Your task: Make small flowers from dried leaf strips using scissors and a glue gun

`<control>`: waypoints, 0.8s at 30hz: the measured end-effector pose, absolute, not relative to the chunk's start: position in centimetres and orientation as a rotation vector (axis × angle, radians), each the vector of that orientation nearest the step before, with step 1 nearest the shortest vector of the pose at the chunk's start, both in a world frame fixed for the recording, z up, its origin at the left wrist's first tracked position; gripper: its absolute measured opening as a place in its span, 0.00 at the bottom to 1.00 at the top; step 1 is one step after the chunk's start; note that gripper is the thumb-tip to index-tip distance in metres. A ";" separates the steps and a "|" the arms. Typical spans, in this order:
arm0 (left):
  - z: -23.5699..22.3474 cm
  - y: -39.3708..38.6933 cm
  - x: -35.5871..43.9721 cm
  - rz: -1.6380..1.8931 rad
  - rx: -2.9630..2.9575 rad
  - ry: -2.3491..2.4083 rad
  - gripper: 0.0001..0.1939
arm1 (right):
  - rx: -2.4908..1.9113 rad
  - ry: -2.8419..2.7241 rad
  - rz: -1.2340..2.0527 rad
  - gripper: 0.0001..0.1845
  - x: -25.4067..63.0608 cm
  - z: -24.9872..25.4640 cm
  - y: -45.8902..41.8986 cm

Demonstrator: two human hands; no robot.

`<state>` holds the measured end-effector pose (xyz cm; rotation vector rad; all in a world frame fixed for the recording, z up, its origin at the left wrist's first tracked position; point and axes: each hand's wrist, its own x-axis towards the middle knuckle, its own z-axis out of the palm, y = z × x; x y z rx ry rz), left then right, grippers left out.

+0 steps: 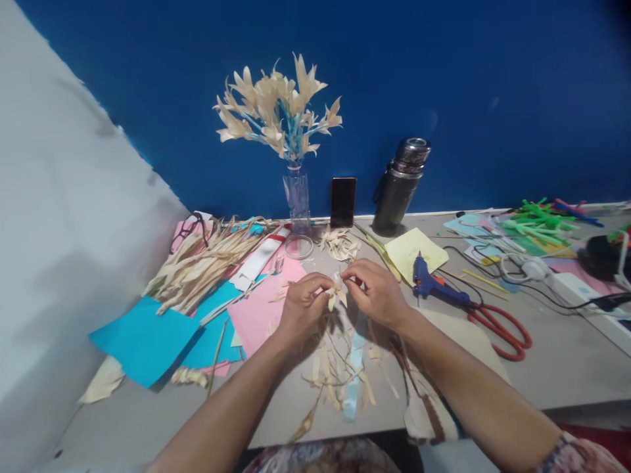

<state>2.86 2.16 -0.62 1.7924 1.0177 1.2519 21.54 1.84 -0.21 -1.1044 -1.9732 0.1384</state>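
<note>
Between my two hands, above the middle of the table, is a small cream flower with pointed petals, made of a dry husk-like material. My left hand pinches it from the left with thumb and fingertips. On the other side my right hand has its thumb and forefinger pinched at the flower's upper edge; whatever thin piece they hold is too small to make out. Below the hands lie cream husk scraps and a pale blue paper strip.
Behind stand a clear bottle with a husk-flower bouquet, a phone and a dark flask. A blue glue gun and red-handled scissors lie right; dried husks and blue paper left.
</note>
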 end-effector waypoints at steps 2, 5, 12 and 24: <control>-0.4 1.9 3.0 1.225 1.701 1.026 0.07 | -1.134 -2.005 0.158 0.07 21.6 -0.2 1.9; -0.1 1.7 3.2 1.167 1.411 1.020 0.03 | -1.183 -2.032 0.184 0.06 21.6 -0.2 1.9; -0.6 2.0 3.2 1.085 1.058 0.924 0.12 | -1.277 -2.080 0.280 0.05 21.5 -0.3 2.1; -0.9 2.4 2.8 0.993 1.143 0.892 0.16 | -1.071 -1.198 1.476 0.11 21.0 0.9 1.8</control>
